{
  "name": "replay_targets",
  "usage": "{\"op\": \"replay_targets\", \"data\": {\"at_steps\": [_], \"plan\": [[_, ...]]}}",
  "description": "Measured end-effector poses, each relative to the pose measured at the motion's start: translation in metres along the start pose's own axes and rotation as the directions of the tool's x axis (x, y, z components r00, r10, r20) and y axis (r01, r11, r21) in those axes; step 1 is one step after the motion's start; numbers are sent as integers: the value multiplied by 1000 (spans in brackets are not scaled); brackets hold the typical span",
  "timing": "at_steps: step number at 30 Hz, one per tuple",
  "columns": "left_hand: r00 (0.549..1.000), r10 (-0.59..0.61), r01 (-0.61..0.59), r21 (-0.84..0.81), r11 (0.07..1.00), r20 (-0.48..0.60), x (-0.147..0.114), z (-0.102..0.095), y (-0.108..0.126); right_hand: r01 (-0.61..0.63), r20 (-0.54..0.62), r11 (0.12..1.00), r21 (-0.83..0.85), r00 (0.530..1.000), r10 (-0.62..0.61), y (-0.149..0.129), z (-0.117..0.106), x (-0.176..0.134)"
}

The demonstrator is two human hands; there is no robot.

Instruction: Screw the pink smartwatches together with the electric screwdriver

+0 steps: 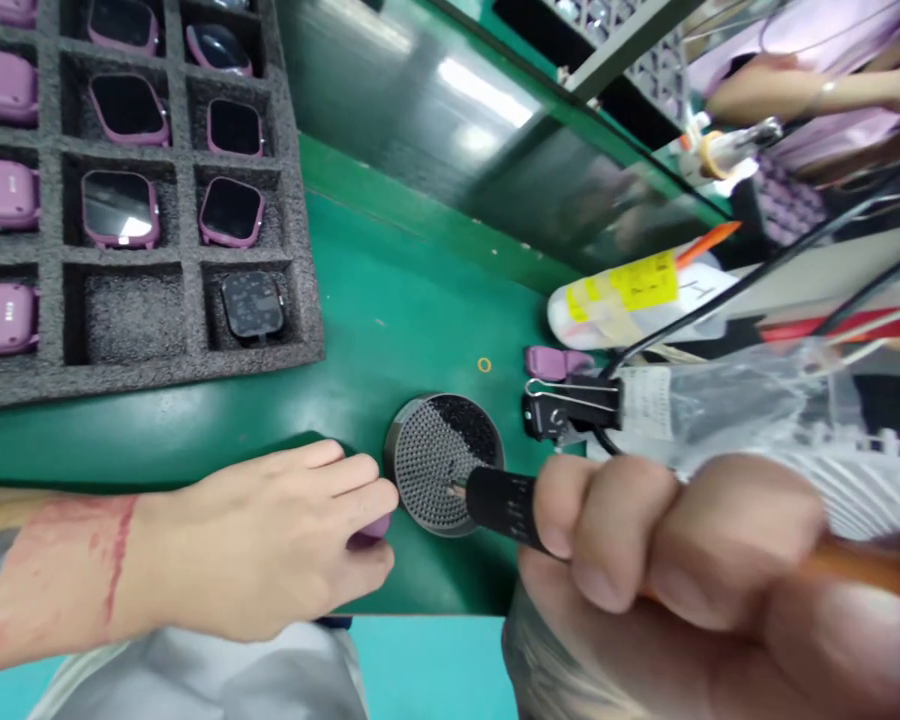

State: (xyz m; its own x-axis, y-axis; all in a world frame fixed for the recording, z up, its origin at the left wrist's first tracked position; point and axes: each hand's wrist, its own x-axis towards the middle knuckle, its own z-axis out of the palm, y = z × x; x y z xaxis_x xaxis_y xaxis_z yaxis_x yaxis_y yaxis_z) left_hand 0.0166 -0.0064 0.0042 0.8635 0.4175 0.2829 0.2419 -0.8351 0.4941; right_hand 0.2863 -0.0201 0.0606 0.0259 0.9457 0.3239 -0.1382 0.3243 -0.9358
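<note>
1. The screwdriver (504,500), with a black front collar and an orange handle partly visible, is in the right hand (667,560); its fingers are curled and grasping it firmly.
2. The thin tip of this tool points into the round tray (394,470), which stands on the green tabletop (420,280). If the tip is touching the studded surface – this I cannot tell.
3. Inside the round tray, many tiny black pieces (469,425) are gathered along the far right part, between the small studs.
4. The left hand (270,535) is just beside the round tray, on its left. Its fingers are bent and grasping a purple piece (375,528), of which the most is hidden.
5. Beyond the round tray, a small orange ring (484,372) lies flat; to the right of it are a purple part (547,362) and, near this, a black clip (570,405).
6. Farther, a white bottle (622,295) with yellow label lies on its side.
7. At upper left there is a foam tray (304,250) – its compartments hold purple watches (231,212), and the near corner one holds a black square part (253,305).
</note>
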Motion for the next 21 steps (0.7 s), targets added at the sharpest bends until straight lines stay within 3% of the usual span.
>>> {"op": "replay_targets", "data": {"at_steps": [3,7,13,21], "plan": [[997,65,-63,-61,996,30,-1,-5,-4,62,-112,995,72,992,-54,14,8,8],[997,68,-70,-64,995,-41,-1,-10,-4,62,-170,995,82,984,-47,26,16,9],[983,-19,31,63,998,-181,-2,-5,1,65,-137,997,48,989,-58,27,19,10],[990,-3,14,73,997,-142,-4,-2,-2,77,-68,996,50,995,-74,30,18,9]]}}
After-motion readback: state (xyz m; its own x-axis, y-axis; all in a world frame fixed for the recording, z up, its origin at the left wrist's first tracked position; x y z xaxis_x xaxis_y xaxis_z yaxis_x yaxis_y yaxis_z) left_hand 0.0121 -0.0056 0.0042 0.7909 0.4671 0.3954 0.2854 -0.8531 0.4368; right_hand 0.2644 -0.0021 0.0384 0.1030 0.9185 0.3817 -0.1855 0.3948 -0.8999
